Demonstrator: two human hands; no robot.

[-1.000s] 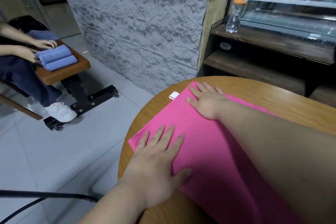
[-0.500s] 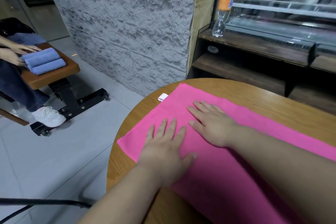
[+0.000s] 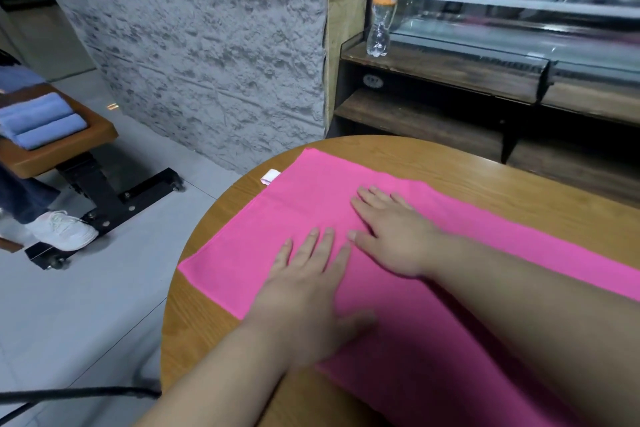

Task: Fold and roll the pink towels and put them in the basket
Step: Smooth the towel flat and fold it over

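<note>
Since 1 s ago both hands have drawn inward from the left end of the towel and now sit side by side near its middle. The left hand (image 3: 304, 291), nearer the camera, lies palm-down with fingers straight and slightly spread. The right hand (image 3: 394, 236), just beyond it, is likewise flat and spread. Neither pinches any cloth. The pink towel (image 3: 277, 215) lies as 1 smooth strip across the round wooden bench (image 3: 207, 340), with its near-left corner at the rim, a white tag (image 3: 270, 177) at its far-left corner, and its right end running out of view. Judgement: a smoothing pass is ending and rolling has not begun. No basket is visible. Farther off, a bottle (image 3: 382, 3) stands on a shelf (image 3: 450, 69).
</note>
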